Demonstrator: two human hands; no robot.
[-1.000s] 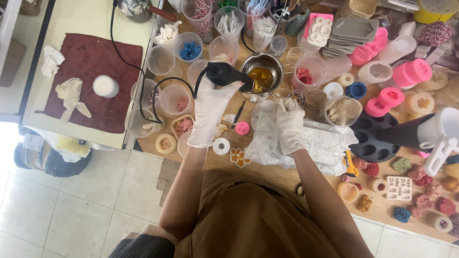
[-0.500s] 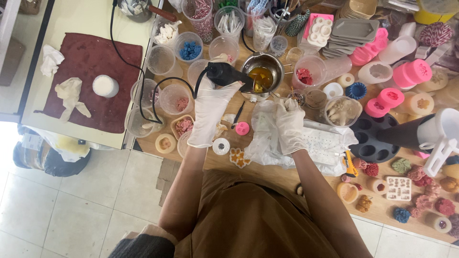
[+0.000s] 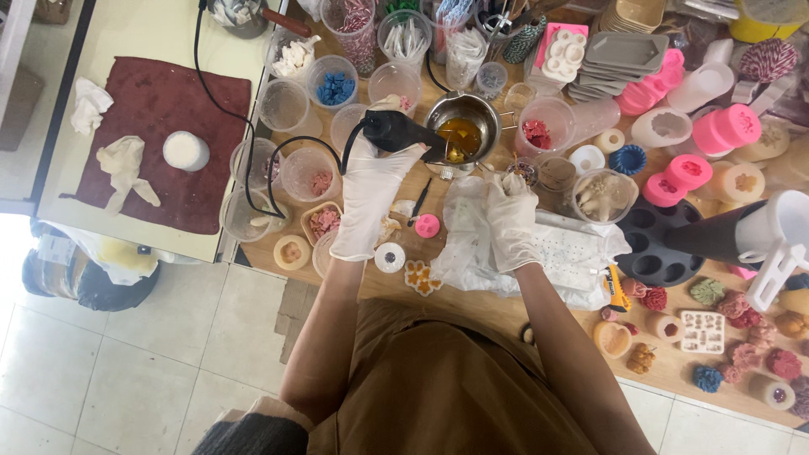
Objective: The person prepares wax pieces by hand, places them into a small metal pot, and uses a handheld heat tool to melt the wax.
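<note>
Gloved left hand point(image 3: 371, 190) gripping black heat gun point(image 3: 403, 133), aimed into metal pot point(image 3: 462, 126); gloved right hand point(image 3: 511, 221) clutching crumpled plastic point(image 3: 468, 240).

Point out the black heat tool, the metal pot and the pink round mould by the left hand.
black heat tool point(image 3: 400, 132), head view, on its body.
metal pot point(image 3: 484, 110), head view, on its rim.
pink round mould point(image 3: 427, 226), head view, on its top.

Black heat gun point(image 3: 398, 131) lies level, nozzle aimed right into the steel pot point(image 3: 466, 114) of amber melted wax; crumpled white cloth point(image 3: 472, 232) sits bunched below.
</note>
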